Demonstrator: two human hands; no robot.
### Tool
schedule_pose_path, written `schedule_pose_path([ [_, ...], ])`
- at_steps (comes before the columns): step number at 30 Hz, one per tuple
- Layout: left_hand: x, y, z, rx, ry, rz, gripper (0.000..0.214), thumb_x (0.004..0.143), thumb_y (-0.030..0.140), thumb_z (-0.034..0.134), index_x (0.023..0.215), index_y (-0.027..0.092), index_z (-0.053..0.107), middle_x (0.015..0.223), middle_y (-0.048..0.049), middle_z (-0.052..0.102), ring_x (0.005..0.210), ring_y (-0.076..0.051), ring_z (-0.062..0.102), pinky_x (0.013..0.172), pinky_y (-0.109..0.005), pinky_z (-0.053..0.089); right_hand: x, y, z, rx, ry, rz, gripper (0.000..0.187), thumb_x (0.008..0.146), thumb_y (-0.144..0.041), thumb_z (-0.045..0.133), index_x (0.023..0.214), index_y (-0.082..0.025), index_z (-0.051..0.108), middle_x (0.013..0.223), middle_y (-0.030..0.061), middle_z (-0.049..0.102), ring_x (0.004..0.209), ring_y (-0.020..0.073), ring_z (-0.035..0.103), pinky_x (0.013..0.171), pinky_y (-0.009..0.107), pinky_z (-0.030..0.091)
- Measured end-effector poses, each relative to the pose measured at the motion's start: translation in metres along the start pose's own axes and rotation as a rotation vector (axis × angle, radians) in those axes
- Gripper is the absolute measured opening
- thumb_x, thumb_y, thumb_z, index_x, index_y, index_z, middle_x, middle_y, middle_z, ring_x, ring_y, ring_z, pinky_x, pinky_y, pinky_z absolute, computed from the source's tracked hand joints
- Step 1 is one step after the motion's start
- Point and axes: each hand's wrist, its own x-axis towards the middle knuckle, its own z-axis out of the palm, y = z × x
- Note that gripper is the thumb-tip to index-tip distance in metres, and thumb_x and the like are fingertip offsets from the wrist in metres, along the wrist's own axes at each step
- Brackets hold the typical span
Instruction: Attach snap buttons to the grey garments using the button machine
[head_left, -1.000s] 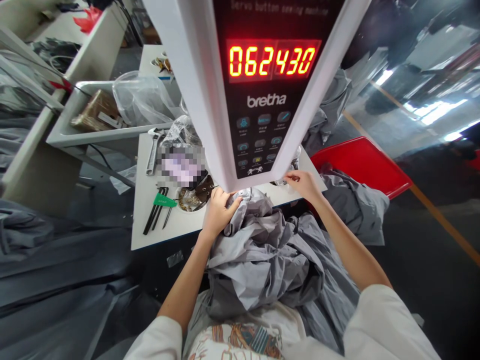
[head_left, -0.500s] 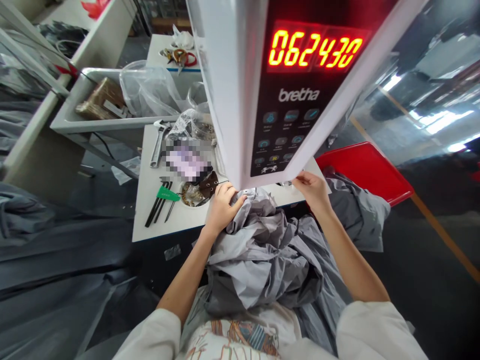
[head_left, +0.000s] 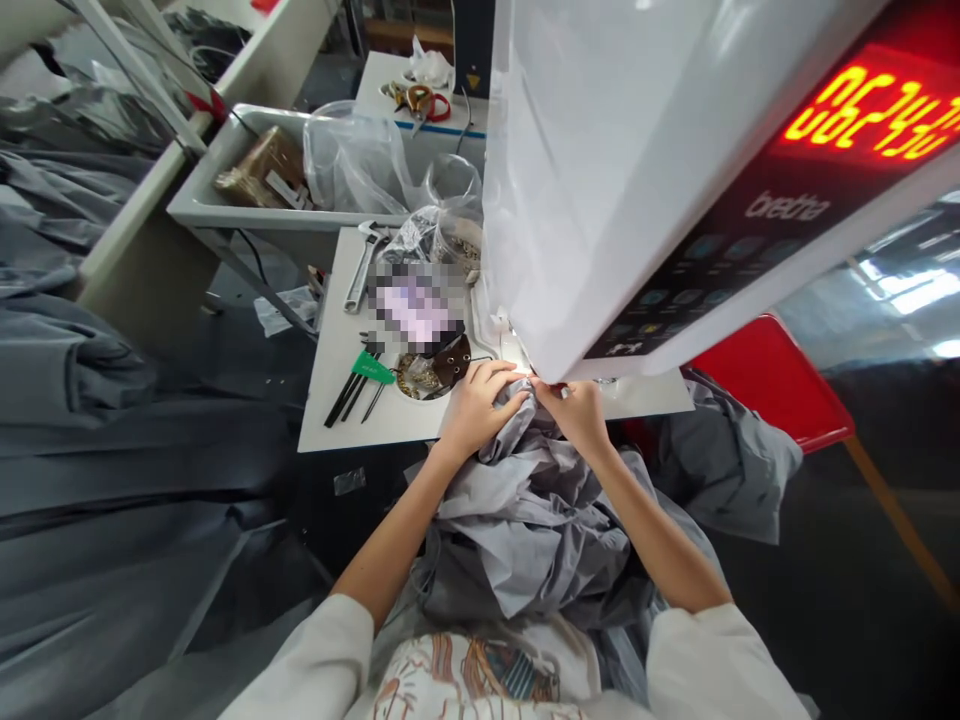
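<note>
We are pinching the grey garment (head_left: 525,530) in our left grip (head_left: 476,410) and right grip (head_left: 577,418), holding its edge up against the white sewing machine head (head_left: 637,180).

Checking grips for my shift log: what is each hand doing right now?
Left hand: closed, holding the grey garment fabric.
Right hand: closed, holding the same fabric.

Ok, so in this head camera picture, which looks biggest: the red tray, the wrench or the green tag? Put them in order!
1. Red tray, the largest, even partly hidden.
2. Adjustable wrench.
3. Green tag, the smallest.

The tray is nearer the camera's edge, so the real sizes could differ a bit.
</note>
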Motion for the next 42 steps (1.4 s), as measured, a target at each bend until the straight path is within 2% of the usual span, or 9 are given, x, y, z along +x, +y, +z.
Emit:
schedule_pose_path([
  [3,0.0,-0.001,0.001,-0.001,0.011,0.023,0.025,0.088,0.034,0.058,0.11,0.023,0.062,0.116,-0.0066,0.059,0.114,-0.023,0.048,0.101,-0.039,0.04,-0.001,-0.001,0.0,-0.046,0.02,-0.03,0.037,0.08,-0.038,0.055,0.049,-0.019,0.054,0.049,0.0009,0.053,0.053,0.0151,0.053,0.052,0.025,0.04],
  [10,-0.001,-0.002,0.001,0.011,0.022,0.02,0.024,0.088,0.035,0.058,0.108,0.023,0.062,0.108,-0.0066,0.06,0.111,-0.023,0.048,0.098,-0.039,0.042,-0.001,0.001,0.002,-0.211,0.019,-0.092,0.031,0.083,-0.033,0.054,0.056,-0.02,0.062,0.053,0.0044,0.059,0.056,0.0184,0.056,0.056,0.028,0.042],
  [17,0.0,0.001,-0.001,-0.001,0.03,0.034,0.022,0.088,0.032,0.059,0.106,0.021,0.063,0.106,-0.0069,0.06,0.108,-0.022,0.049,0.096,-0.037,0.043,-0.005,0.008,0.002,-0.356,0.015,-0.357,0.023,0.089,-0.025,0.048,0.086,-0.023,0.071,0.071,0.0051,0.068,0.067,0.0198,0.062,0.066,0.03,0.046],
  [25,0.0,0.001,-0.001,0.005,0.028,0.023,0.022,0.088,0.033,0.059,0.106,0.021,0.063,0.105,-0.007,0.06,0.107,-0.022,0.049,0.095,-0.036,0.043,-0.022,0.012,-0.002,-0.267,-0.032,-0.486,0.03,0.094,-0.019,0.042,0.113,-0.024,0.064,0.104,0.0058,0.068,0.1,0.0203,0.06,0.091,0.033,0.045],
  [28,0.0,0.0,0.001,0.006,0.038,0.032,0.023,0.088,0.033,0.058,0.106,0.02,0.062,0.105,-0.0071,0.06,0.107,-0.022,0.049,0.095,-0.036,0.042,-0.022,0.013,-0.003,-0.196,0.04,-0.427,0.024,0.093,-0.023,0.045,0.104,-0.023,0.066,0.097,0.0054,0.069,0.092,0.019,0.061,0.086,0.032,0.047],
  [31,-0.001,-0.001,0.002,0.013,0.042,0.039,0.023,0.088,0.034,0.058,0.106,0.02,0.062,0.106,-0.007,0.06,0.108,-0.022,0.049,0.096,-0.037,0.042,-0.015,0.012,-0.001,-0.153,0.106,-0.292,0.022,0.091,-0.035,0.051,0.085,-0.021,0.067,0.08,0.005,0.068,0.078,0.0195,0.061,0.074,0.031,0.048],
  [34,-0.001,-0.001,0.001,0.016,0.033,0.037,0.024,0.089,0.034,0.058,0.107,0.02,0.062,0.107,-0.0068,0.06,0.108,-0.022,0.049,0.096,-0.038,0.042,-0.006,0.01,0.002,-0.039,0.077,-0.183,0.03,0.087,-0.042,0.055,0.07,-0.019,0.065,0.067,0.0037,0.065,0.066,0.0185,0.06,0.065,0.03,0.047],
  [39,0.0,0.0,0.001,0.012,0.036,0.039,0.023,0.089,0.034,0.058,0.107,0.02,0.062,0.107,-0.007,0.06,0.107,-0.022,0.05,0.096,-0.037,0.043,0.0,0.011,0.006,0.173,-0.035,-0.086,0.022,0.082,-0.038,0.061,0.075,-0.019,0.069,0.072,0.0037,0.07,0.068,0.0189,0.064,0.063,0.03,0.049],
  [42,0.0,0.0,0.001,0.012,0.043,0.042,0.024,0.089,0.034,0.057,0.108,0.02,0.062,0.107,-0.0069,0.06,0.107,-0.022,0.05,0.096,-0.037,0.043,0.0,0.014,0.008,0.173,-0.055,-0.092,0.02,0.082,-0.037,0.061,0.078,-0.02,0.07,0.076,0.0042,0.071,0.071,0.0194,0.065,0.067,0.031,0.05],
])
